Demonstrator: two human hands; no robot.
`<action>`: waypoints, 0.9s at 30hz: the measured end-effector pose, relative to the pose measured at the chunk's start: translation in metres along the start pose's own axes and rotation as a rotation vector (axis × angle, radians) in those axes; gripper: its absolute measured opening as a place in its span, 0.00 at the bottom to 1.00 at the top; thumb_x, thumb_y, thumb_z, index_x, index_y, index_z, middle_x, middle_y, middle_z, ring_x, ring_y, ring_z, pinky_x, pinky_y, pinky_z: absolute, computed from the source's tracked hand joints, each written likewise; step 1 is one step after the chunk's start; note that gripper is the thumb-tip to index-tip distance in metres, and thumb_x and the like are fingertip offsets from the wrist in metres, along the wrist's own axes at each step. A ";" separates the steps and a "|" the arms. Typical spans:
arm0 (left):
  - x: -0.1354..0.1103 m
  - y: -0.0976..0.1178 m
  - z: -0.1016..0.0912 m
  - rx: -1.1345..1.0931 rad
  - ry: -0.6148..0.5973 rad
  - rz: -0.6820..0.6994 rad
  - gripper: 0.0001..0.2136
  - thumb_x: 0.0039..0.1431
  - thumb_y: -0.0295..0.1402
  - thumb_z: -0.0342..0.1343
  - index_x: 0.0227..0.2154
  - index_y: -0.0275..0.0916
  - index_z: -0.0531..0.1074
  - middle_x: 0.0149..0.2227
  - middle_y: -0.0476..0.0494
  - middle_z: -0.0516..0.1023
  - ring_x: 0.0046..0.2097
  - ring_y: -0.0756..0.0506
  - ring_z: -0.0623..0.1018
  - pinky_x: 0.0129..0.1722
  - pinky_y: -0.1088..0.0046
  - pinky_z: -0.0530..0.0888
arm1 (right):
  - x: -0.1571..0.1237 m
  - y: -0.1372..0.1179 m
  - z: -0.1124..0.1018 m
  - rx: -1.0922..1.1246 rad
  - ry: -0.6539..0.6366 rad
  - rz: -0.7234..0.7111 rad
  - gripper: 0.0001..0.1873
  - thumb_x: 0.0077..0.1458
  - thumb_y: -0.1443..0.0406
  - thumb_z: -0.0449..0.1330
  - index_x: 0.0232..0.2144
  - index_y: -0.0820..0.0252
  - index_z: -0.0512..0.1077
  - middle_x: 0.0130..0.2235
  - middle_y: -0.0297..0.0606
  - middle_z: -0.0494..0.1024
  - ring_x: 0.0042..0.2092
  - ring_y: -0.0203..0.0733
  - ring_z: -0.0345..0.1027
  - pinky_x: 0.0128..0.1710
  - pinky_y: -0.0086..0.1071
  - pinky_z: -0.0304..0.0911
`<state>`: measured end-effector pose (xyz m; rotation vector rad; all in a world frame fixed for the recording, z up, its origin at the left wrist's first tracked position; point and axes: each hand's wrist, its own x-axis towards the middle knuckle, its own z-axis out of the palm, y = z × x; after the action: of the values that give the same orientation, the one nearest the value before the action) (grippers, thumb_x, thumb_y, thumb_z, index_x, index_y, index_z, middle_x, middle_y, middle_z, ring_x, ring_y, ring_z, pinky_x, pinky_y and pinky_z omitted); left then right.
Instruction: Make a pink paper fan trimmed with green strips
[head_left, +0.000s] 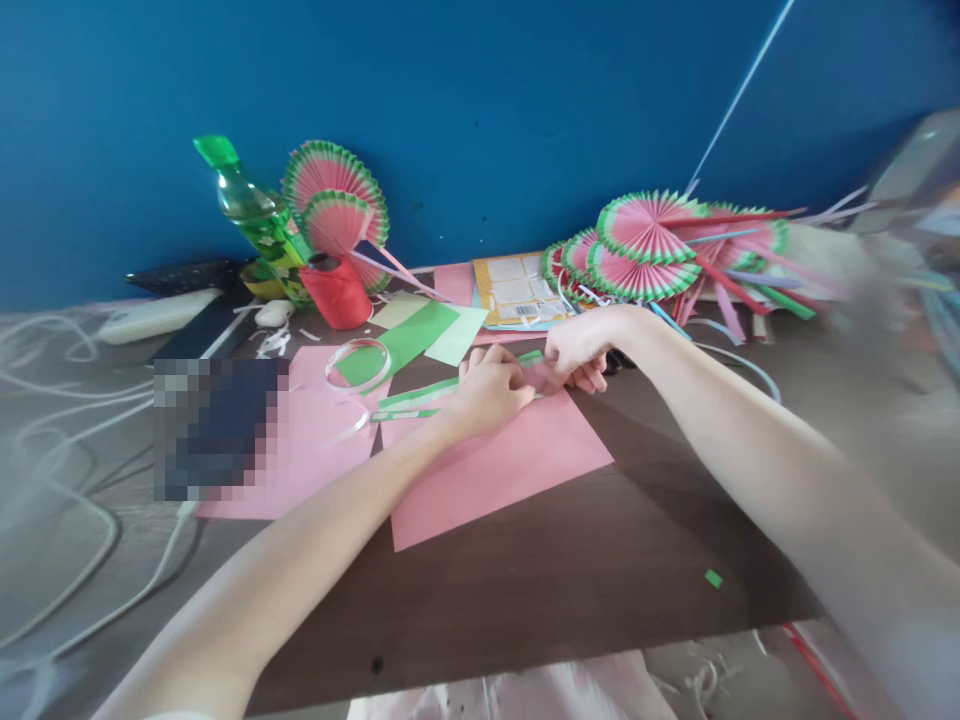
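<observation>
On the dark desk (pixel 525 590), a flat, smooth pink paper sheet (pixel 480 480) lies with green-and-white strips (pixel 416 399) near its far edge. The left hand (pixel 491 385) rests there, fingers curled; the right hand (pixel 577 350) bends its fingers close beside it, whether pinching I cannot tell. Farther back are a green-capped plastic bottle (pixel 247 203) and a yellow packet (pixel 510 285), contents unclear.
</observation>
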<state>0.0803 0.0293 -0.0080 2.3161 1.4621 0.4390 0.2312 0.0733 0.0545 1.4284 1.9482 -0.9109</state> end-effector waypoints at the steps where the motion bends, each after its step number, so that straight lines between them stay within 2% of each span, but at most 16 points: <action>1: 0.000 0.000 0.000 -0.001 0.000 -0.005 0.09 0.52 0.34 0.52 0.20 0.38 0.68 0.43 0.45 0.68 0.52 0.41 0.63 0.56 0.60 0.58 | 0.001 0.000 0.000 -0.007 0.001 0.003 0.23 0.43 0.48 0.61 0.21 0.63 0.67 0.23 0.39 0.76 0.24 0.38 0.71 0.23 0.29 0.58; 10: 0.002 0.003 -0.006 -0.073 -0.044 -0.050 0.10 0.50 0.34 0.54 0.17 0.37 0.63 0.40 0.46 0.68 0.51 0.43 0.63 0.54 0.62 0.59 | 0.004 0.002 0.000 0.008 -0.002 0.016 0.23 0.42 0.47 0.62 0.22 0.63 0.66 0.23 0.38 0.76 0.26 0.39 0.72 0.25 0.28 0.59; 19: 0.003 0.005 -0.013 -0.085 -0.113 -0.053 0.11 0.48 0.32 0.55 0.16 0.37 0.61 0.42 0.45 0.68 0.51 0.41 0.63 0.55 0.61 0.58 | 0.003 0.001 0.001 0.022 -0.008 0.043 0.25 0.41 0.46 0.62 0.23 0.63 0.67 0.24 0.39 0.77 0.29 0.41 0.73 0.26 0.29 0.60; 27: 0.005 0.001 -0.018 -0.098 -0.149 0.005 0.13 0.49 0.33 0.55 0.15 0.37 0.61 0.42 0.44 0.68 0.51 0.41 0.65 0.54 0.61 0.60 | 0.002 0.000 0.001 0.031 -0.011 0.046 0.25 0.40 0.46 0.62 0.22 0.63 0.67 0.24 0.39 0.77 0.28 0.40 0.72 0.25 0.28 0.59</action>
<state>0.0750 0.0356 0.0084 2.2253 1.3343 0.3237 0.2311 0.0737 0.0527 1.4763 1.8927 -0.9301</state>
